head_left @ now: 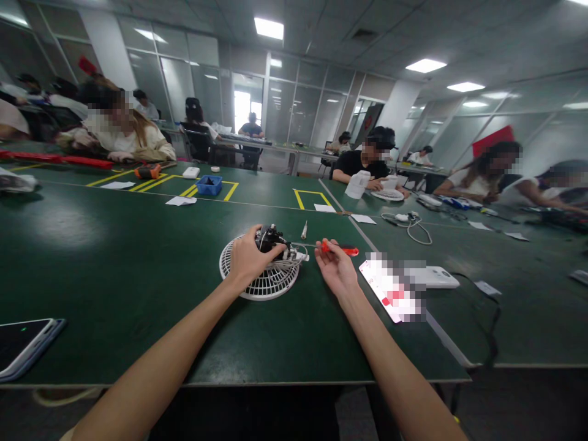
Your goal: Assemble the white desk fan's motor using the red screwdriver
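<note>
A round white fan grille (271, 288) lies on the green table (138, 275) in front of me, with a black motor unit (271, 237) on top of it. My left hand (250, 260) is wrapped round the motor, thumb on its right side. White wires (296, 256) bunch at the motor's right. In my right hand (337, 269) is a screwdriver with a red handle (350, 250), held between thumb and fingers. Its thin shaft points left toward the motor; whether the tip touches a screw I cannot tell. A small pointed metallic piece (304, 230) lies just beyond.
A lit phone (381, 285) and a white power bank-like device (443, 277) lie to the right; another phone (27, 343) is at the left edge. Farther back are a blue bin (209, 185), an orange-black tool (147, 171) and paper slips. Several people sit around the tables.
</note>
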